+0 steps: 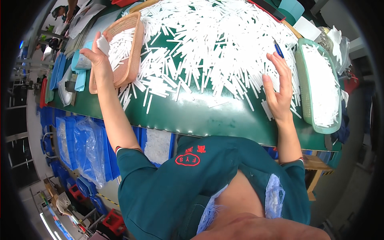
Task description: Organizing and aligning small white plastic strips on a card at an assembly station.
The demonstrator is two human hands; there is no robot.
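Note:
Short white sticks (224, 44) cover much of the green table in a loose spread. My left hand (99, 62) is over the near left part of a tan woven basket (138, 44), which holds more white sticks. Against its fingers is a small bundle of white sticks (103, 45), its thumb stretched out to the left; part of the grip is hidden. My right hand (279, 90) hovers at the right side of the pile, thumb and fingers apart, holding nothing. Just beyond its fingertips lies a blue pen (278, 49) on the sticks.
A green basket (308, 114) heaped with white sticks stands at the table's right. Left of the tan basket is a light blue roll-like item (81, 62). The green table's front edge (200, 134) runs before me; blue crates (86, 140) sit below it.

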